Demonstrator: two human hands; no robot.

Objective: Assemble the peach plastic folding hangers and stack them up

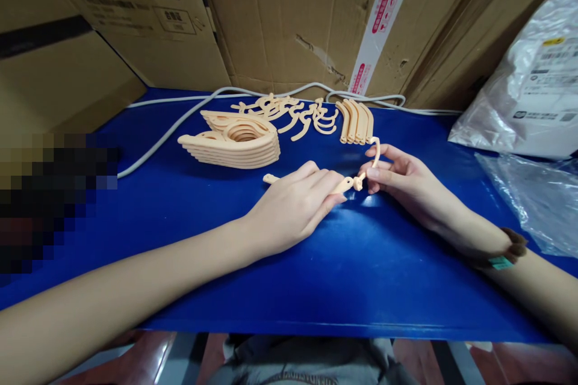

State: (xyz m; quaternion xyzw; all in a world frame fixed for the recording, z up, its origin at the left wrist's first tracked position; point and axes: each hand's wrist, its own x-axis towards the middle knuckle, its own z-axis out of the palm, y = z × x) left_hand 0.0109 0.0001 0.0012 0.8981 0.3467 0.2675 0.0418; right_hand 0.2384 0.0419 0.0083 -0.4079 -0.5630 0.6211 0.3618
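My left hand (300, 204) is closed over a beige plastic hanger arm (344, 185) just above the blue table; its middle is hidden under my fingers and both ends stick out. Between thumb and fingers, my right hand (397, 177) pinches a curved beige hanger hook (377, 156). The hook's knobbed base points left and sits right by the arm's right end; whether they touch I cannot tell. Behind my hands lie a stack of beige hanger bodies (235, 153), a scatter of loose hooks (302, 117) and a row of curved hanger arms (356, 121).
Cardboard boxes (289, 24) stand along the back and left of the blue table (316, 289). A grey cable (176, 126) runs behind the parts and down the left. At right are a white plastic parcel (510, 96) and a clear plastic bag (537, 204).
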